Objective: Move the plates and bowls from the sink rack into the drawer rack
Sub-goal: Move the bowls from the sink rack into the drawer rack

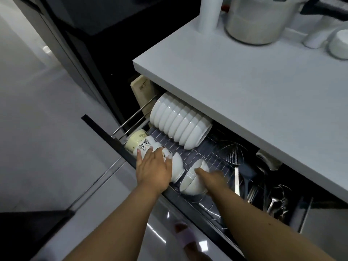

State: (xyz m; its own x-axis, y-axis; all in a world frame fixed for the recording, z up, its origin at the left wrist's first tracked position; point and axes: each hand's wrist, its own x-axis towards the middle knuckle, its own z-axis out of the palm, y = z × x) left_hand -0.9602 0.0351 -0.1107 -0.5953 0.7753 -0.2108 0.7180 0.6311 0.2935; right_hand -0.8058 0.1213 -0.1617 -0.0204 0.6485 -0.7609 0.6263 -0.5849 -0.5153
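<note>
a: white bowls already fill the back row of the drawer rack, on edge, leaning on each other. so a good part looks done.

b: and the front row?

a: a cream cup and a cat-print bowl at its left end. the left hand lies flat, fingers straight, pressing on the bowls there. the right hand is blurred; its fingers seem curled on the rim of one white bowl, tipped on edge in the rack.

b: what's left?

a: the sink rack is out of view, so i can't say. no plates show in the drawer.

b: the room?

a: a pale surface above the drawer with a steel pot; utensils right of the rack; glossy grey floor.
</note>
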